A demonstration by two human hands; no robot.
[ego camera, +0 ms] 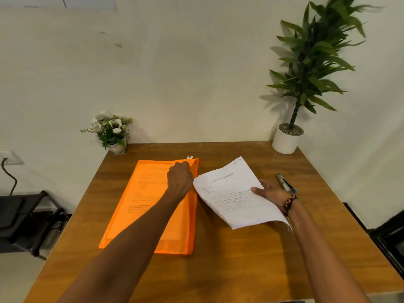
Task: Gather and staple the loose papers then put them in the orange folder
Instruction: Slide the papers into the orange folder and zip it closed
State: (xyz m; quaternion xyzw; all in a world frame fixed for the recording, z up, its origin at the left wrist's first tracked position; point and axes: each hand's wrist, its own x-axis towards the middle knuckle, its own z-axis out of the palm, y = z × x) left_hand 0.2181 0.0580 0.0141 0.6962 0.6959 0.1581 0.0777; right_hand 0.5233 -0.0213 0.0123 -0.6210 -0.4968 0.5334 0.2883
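Papers (236,193) sit pinched in the right hand (270,192), just right of the left hand (180,178) – its grip curled on the orange folder (150,206) lying on the desk (240,270). Risk – sheets snag or buckle if the opening stays narrow.

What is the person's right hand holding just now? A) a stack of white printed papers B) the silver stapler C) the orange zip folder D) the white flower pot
A: the right hand grips the stack of white printed papers by its edge, while the silver stapler lies on the wooden table behind it and the left hand is at the orange zip folder.
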